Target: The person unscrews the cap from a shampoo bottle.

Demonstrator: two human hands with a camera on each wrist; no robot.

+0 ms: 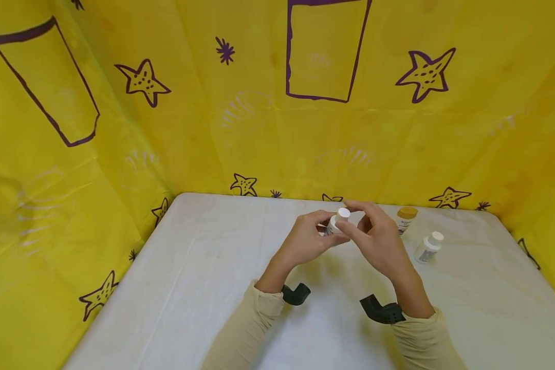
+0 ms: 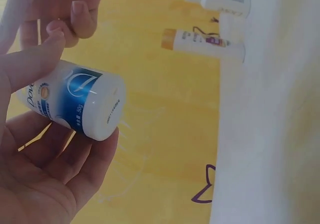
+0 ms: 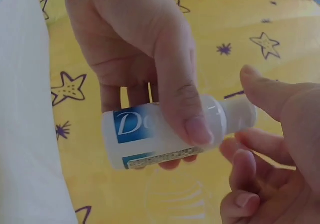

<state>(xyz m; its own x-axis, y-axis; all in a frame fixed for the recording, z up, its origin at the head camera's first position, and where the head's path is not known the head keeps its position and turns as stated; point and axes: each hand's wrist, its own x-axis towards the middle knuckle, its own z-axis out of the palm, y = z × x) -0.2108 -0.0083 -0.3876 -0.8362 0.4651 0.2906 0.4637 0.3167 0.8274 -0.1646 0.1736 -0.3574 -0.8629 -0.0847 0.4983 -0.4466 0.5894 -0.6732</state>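
My left hand [image 1: 309,237] grips a small white Dove bottle [image 2: 82,101], thumb on one side and fingers round the other. A blue patch marks the label, and the cap [image 3: 239,115] is white. In the head view the bottle stands tilted above the table, cap up. Close around the cap is my right hand [image 1: 380,239], its fingers loosely bent. In the right wrist view its thumb [image 3: 252,78] is apart from the cap, while the other fingers lie just beside it; whether one touches is hard to tell.
To the right on the white-covered table [image 1: 203,288] stand a bottle with an orange-yellow cap [image 1: 407,213] and another white bottle [image 1: 428,248]. A yellow curtain [image 1: 189,128] with purple starfish drawings hangs behind the table and along its sides.
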